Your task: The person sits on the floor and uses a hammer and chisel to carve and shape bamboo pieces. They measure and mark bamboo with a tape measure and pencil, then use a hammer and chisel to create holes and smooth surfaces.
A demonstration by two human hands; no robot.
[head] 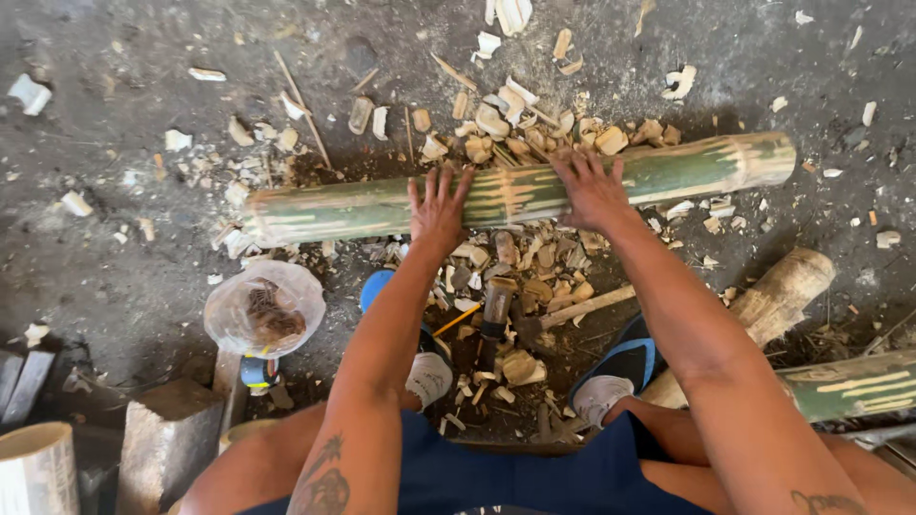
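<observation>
Pressing flat, fingers spread, the left hand (437, 208) and right hand (592, 191) rested on a green bamboo pole (363, 210) lying across the floor (114, 267), gripping nothing. Wood chips (515, 129) lay beyond them, a hammer (496, 310) nearer.

Only package here is a clear plastic bag (264, 310), roundish and crumpled with brown stuff inside, lying on the floor just below the bamboo pole's (363, 205) left end.

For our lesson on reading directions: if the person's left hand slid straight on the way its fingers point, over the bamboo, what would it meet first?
Past the bamboo pole, the left hand would probably first meet the pile of pale wood chips beyond.
</observation>
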